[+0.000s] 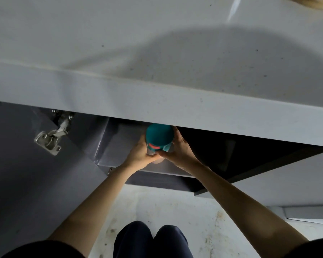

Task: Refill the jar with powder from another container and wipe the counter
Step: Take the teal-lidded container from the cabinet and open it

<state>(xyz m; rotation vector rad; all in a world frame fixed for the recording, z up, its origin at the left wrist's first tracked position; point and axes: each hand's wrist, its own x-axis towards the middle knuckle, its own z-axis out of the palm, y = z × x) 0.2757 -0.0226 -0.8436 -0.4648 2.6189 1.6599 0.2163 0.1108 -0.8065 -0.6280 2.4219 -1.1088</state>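
Setting: a kitchen seen from above; a pale grey speckled stone counter (pixel 157 53) fills the far half, and an open base cabinet (pixel 231 151) lies dark beneath its front edge.
Task's thing: a clear plastic jar with a teal round screw lid and a red band on its label (pixel 159 137), held upright at the cabinet mouth, just under the counter's edge.
Left hand: the left hand (pixel 140 154) wraps the jar's clear body from the left, fingers curled round it.
Right hand: the right hand (pixel 177 148) grasps it from the right, thumb pressed on the front below the lid.
Handling: likely light, stiff and smooth-walled, so somewhat slippery; the contents cannot be seen. Judged best taken round the body below the lid, never by the lid alone, which may turn loose.
Nearby: a grey cabinet door (pixel 26 164) stands open at left with a metal hinge (pixel 51 139).
Below: a stained white floor (pixel 166 211) and dark trousered knees (pixel 149 239) near the bottom.
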